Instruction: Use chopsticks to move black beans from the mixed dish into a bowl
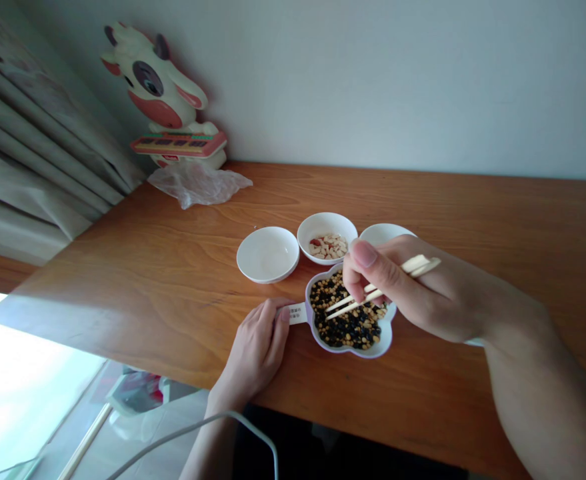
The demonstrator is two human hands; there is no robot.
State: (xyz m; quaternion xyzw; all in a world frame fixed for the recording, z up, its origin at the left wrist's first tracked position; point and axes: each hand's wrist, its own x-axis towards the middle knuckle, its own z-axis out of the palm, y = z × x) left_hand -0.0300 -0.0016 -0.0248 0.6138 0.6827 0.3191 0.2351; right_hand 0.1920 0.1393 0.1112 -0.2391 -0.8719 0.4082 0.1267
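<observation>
My left hand [257, 347] rests on the table and is closed on the handle of a scalloped, purple-rimmed dish [385, 337]. A printed label shows on that handle. Inside the dish lies a mix of black beans and yellow beans [345, 327]. My right hand [407, 287] grips a pair of wooden chopsticks [345, 307] over the dish, their tips down among the beans. Behind the dish stands a white bowl [303, 233] with pale pieces and some red ones in it. Left of it is an empty white bowl [267, 255]. My right hand partly hides another white bowl [383, 232].
A cow-shaped toy keyboard [173, 107] stands at the back left, with a crumpled clear plastic bag [200, 185] before it. A curtain [27, 147] hangs on the left. A grey cable [213, 420] crosses my left forearm. The wooden table [173, 280] ends near my body.
</observation>
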